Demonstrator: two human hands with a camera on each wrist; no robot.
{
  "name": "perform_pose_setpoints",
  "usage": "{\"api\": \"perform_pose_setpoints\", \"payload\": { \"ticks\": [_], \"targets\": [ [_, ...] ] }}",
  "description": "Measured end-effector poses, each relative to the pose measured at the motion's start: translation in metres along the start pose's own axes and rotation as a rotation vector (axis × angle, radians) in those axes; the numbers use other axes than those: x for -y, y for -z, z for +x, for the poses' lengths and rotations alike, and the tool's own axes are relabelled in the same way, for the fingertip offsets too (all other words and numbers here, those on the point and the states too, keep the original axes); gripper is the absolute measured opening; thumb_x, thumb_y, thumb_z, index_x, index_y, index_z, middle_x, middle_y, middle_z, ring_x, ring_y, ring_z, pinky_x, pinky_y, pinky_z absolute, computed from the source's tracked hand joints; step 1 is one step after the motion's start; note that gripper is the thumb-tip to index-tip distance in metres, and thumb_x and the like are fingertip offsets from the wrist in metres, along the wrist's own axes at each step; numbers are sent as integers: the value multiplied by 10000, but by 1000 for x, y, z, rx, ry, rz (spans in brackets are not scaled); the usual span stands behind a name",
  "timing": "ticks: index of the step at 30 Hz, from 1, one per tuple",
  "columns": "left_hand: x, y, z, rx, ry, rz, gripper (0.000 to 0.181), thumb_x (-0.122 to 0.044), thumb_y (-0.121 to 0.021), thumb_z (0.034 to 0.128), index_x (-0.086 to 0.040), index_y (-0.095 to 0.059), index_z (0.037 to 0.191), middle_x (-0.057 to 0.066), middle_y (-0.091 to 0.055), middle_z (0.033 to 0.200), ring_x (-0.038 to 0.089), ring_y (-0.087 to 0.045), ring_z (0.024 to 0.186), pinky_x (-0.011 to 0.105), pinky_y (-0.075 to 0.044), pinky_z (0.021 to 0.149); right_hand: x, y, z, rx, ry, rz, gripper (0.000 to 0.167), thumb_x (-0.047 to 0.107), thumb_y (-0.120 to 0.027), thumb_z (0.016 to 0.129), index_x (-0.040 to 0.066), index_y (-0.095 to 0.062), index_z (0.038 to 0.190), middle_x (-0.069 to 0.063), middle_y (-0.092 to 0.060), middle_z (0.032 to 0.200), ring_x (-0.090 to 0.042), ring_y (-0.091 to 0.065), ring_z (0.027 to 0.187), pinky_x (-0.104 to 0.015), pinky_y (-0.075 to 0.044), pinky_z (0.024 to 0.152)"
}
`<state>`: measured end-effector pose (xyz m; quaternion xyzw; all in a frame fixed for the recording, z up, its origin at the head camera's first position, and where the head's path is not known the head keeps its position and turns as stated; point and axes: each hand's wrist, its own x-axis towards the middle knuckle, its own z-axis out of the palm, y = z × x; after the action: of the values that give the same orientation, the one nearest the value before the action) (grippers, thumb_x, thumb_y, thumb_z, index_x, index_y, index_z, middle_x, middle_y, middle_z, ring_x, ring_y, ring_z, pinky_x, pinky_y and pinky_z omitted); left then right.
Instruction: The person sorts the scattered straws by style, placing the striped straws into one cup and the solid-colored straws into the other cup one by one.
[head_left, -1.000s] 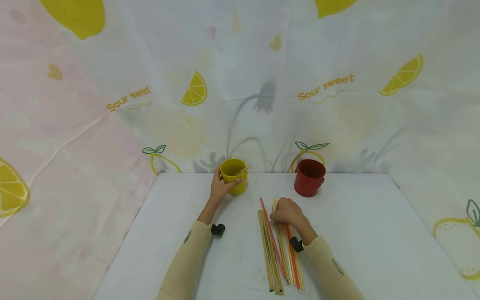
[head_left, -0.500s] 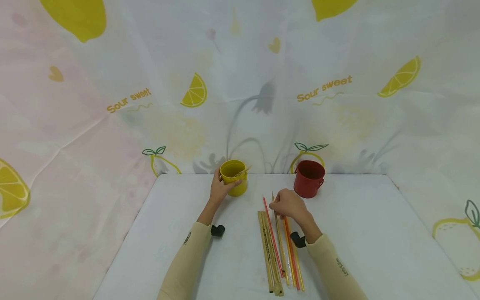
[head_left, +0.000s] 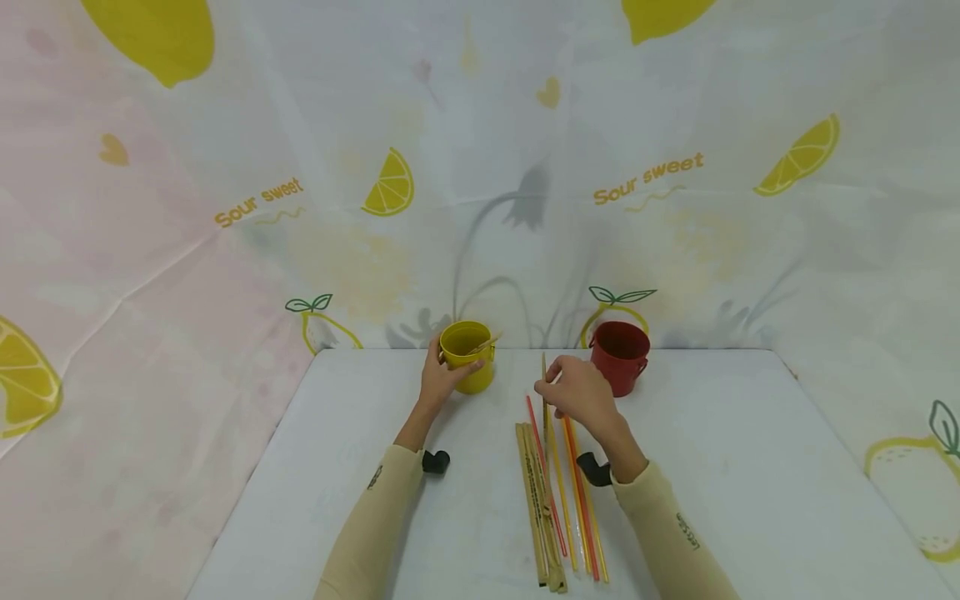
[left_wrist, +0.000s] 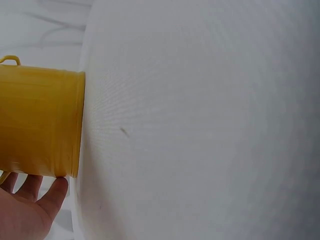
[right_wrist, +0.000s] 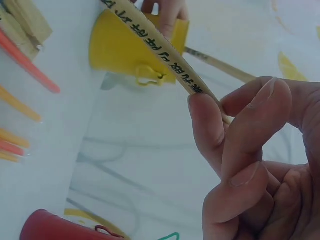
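Observation:
My left hand (head_left: 442, 373) holds the small yellow bucket (head_left: 476, 379) from its left side, thumb across the front. A thin paper-wrapped stick leans inside that bucket, its end (head_left: 491, 338) poking over the rim. With thumb and fingertips, my right hand (head_left: 585, 390) pinches a long, slim brown paper-wrapped stick (right_wrist: 155, 47) printed with black characters. Its upper end rises above my fingers, and its lower end hangs over the pile. Below lie more brown paper-wrapped sticks (head_left: 528, 492) beside several straws (head_left: 581, 508) in red, orange and yellow.
A red bucket (head_left: 621, 354) stands at the back, just behind my right hand. The white table (head_left: 735, 475) ends at a printed cloth backdrop (head_left: 480, 242) with lemon pictures. Black wrist cameras sit on both arms.
My right hand has lifted the brown paper-wrapped stick out of the pile, moving up and away toward the back, while the stick has turned more upright. The left hand stays on the yellow bucket.

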<state>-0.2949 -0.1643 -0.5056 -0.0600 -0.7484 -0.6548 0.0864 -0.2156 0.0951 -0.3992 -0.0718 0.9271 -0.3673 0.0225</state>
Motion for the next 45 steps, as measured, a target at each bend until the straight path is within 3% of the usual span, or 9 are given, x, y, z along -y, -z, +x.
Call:
{"api": "perform_pose_setpoints", "payload": {
  "ticks": [5,10,16,19,26,31,41,45],
  "targets": [
    [18,-2,6,-25,9,3,927,-233,-868,774,-206,-320,1522,73,-425,1464,307,-389,1347,517,-352,1077,10,5,0,-62,25,38,209,279,-637,872,82,-632,942,11,-655,628,-183,-629,518,-310,-473,507],
    [20,-3,6,-48,-21,8,904,-240,-876,763,-228,-350,1498,34,-456,1424,268,-424,1307,502,-378,1055,21,10,0,-122,48,76,212,284,-618,879,93,-618,973,11,-698,724,-162,-639,523,-316,-481,500],
    [21,-3,6,-41,-28,2,899,-222,-873,767,-207,-347,1496,38,-459,1417,258,-436,1292,492,-382,1053,30,13,1,-225,78,127,200,295,-609,884,121,-622,981,18,-696,724,-136,-636,507,-327,-467,511],
    [17,-3,5,-26,-18,-5,913,-215,-869,773,-185,-331,1511,69,-442,1440,283,-422,1310,501,-371,1063,34,14,2,-269,111,157,180,293,-601,890,134,-621,972,23,-697,713,-129,-630,495,-338,-469,512],
    [-16,0,-7,-2,-23,24,895,-109,-827,803,-37,-297,1520,163,-434,1441,355,-432,1308,525,-394,1045,44,18,7,-326,160,188,178,306,-590,908,142,-612,974,2,-713,774,-141,-641,495,-349,-471,507],
    [-19,-1,-9,1,-26,22,884,-105,-818,811,-30,-294,1519,164,-430,1443,357,-417,1319,532,-379,1056,50,18,11,-388,216,208,183,295,-596,922,125,-610,990,-11,-722,787,-98,-613,458,-352,-462,454],
    [-19,0,-8,12,-23,15,894,-133,-833,805,-32,-299,1515,150,-439,1440,342,-420,1316,518,-376,1059,58,15,15,-515,341,250,173,262,-604,947,104,-613,1017,-13,-731,782,-27,-572,426,-329,-408,368],
    [2,-1,0,-11,-24,4,909,-176,-855,786,-115,-319,1518,109,-444,1442,319,-418,1317,514,-365,1067,61,14,17,-536,346,255,189,261,-610,951,89,-612,1030,-35,-740,813,-29,-576,433,-325,-407,372]
  ]
}}
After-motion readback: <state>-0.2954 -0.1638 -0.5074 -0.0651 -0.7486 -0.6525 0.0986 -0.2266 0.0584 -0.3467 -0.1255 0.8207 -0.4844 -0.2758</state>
